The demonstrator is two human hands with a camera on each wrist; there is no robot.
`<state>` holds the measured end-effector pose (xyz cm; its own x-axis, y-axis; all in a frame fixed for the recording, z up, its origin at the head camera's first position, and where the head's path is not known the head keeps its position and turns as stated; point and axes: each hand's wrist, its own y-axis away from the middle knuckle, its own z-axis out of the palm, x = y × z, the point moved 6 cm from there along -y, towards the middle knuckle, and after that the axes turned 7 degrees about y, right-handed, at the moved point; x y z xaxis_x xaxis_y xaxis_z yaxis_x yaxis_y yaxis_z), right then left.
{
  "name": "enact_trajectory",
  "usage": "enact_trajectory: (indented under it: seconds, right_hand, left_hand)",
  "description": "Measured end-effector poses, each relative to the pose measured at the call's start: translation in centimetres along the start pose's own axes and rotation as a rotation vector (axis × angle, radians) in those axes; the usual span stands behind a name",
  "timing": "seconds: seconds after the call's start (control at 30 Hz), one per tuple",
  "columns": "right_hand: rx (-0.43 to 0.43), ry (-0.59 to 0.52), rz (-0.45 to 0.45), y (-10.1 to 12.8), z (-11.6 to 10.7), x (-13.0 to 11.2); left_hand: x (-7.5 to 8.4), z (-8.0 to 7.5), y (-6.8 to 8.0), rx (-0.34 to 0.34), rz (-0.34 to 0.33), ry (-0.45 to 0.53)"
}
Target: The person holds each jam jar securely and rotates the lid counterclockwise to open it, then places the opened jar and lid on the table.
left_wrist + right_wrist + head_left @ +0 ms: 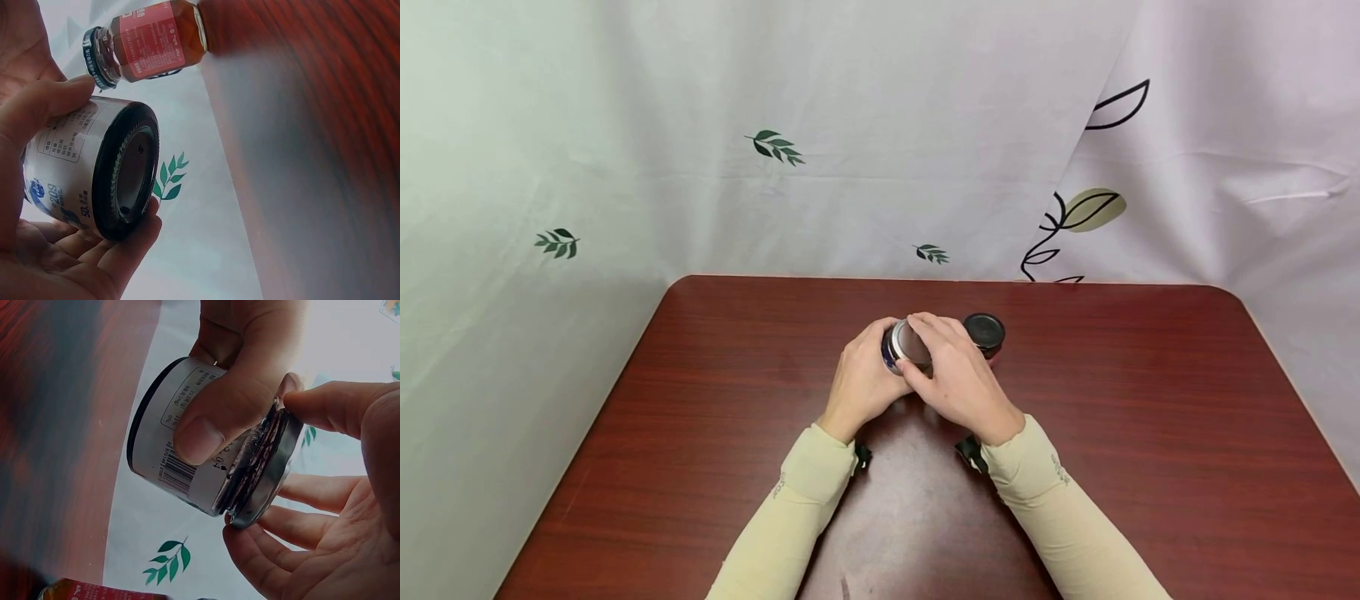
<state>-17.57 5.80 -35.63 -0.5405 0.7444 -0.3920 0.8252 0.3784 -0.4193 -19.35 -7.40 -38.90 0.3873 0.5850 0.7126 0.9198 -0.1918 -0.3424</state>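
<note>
Left hand grips can body, thumb across label. Right hand fingertips pinch lid rim, lid tilted off can mouth. Amber bottle just beyond right knuckles; bare table either side.

You are looking down on a reddish-brown wood-grain bench with rounded far corners and a soft sheen on its near middle. Behind it hangs a pale cloth backdrop printed with small dark green leaf sprigs — it drapes down past the bench's left edge as well. To your right a second cloth overlaps the first, whitish with a faint lilac cast, carrying a larger black-outlined leaf pattern. The light is even and diffuse — shadows on the bench stay faint.
</note>
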Motion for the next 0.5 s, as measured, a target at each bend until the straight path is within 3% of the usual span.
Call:
enact_trajectory:
  seconds: [0.5]
  right_hand:
    - [0.013, -0.014, 0.003, 0.1, 0.02, -0.04]
  left_hand:
    - [0.05, 0.05, 0.04, -0.004, 0.018, -0.024]
